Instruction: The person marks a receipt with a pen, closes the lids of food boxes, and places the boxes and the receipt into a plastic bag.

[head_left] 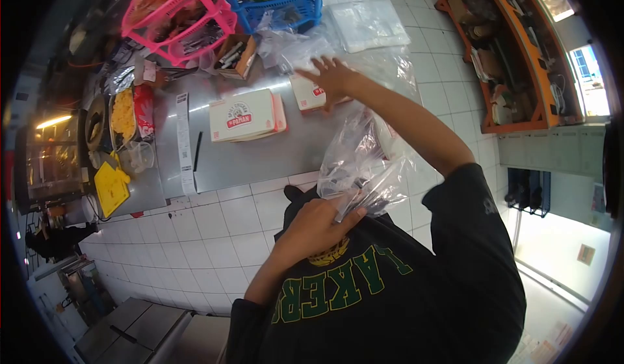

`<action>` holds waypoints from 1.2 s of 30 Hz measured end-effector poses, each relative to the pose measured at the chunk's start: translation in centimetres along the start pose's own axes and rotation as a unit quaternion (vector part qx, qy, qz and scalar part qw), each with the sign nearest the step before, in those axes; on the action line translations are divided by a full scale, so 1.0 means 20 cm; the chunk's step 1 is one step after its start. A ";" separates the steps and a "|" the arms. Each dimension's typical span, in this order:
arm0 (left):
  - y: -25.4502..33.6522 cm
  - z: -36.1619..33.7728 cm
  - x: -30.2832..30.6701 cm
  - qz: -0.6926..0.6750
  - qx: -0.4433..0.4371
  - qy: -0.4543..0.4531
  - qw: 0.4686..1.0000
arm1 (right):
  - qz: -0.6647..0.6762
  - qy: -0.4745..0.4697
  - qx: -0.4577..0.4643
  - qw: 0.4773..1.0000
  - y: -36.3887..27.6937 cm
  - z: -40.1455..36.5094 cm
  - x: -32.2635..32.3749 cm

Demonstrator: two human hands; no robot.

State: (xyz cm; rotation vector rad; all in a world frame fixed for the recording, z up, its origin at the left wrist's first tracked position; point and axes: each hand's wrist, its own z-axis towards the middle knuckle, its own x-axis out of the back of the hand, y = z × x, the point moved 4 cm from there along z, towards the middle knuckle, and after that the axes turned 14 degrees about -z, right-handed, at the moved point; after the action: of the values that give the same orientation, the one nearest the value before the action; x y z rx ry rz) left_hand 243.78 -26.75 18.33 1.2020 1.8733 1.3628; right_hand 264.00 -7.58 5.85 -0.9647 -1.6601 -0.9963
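Observation:
My left hand (317, 224) is closed around the gathered edge of a clear plastic bag (354, 153), held in front of my dark shirt. Through the film at the bag's right side shows part of a white box (388, 140) with a red edge. My right hand (333, 83) is stretched out over the steel table with its fingers spread, overlapping a white food box (303, 91) with red print. Left of it on the table lies another white food box (244, 116) with a red and black logo, its red side facing right.
A paper receipt strip (185, 143) and a black pen (197, 151) lie on the steel table (221, 162). Behind stand a pink basket (179, 55), a blue basket (279, 13), a small carton of markers (235, 57) and stacked plastic bags (367, 23). An orange shelf (520, 52) is at right.

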 end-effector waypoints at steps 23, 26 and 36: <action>-0.27 0.08 0.41 -0.283 -0.105 0.149 0.942 | 0.633 0.283 -0.162 0.702 -0.40 -0.75 0.33; -0.25 0.14 0.41 -0.107 -0.190 0.133 0.967 | 0.355 0.201 -0.120 0.905 -0.51 -0.88 0.15; 0.12 0.12 0.16 -0.059 -0.192 -0.077 0.977 | 0.109 -0.055 -0.343 0.931 -0.29 -0.98 0.03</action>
State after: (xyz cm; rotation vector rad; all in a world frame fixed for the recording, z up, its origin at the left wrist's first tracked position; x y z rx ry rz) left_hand 245.20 -22.63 20.00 0.9544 1.4643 1.4385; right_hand 264.68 -27.65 9.84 -1.6491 -1.2520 -1.4221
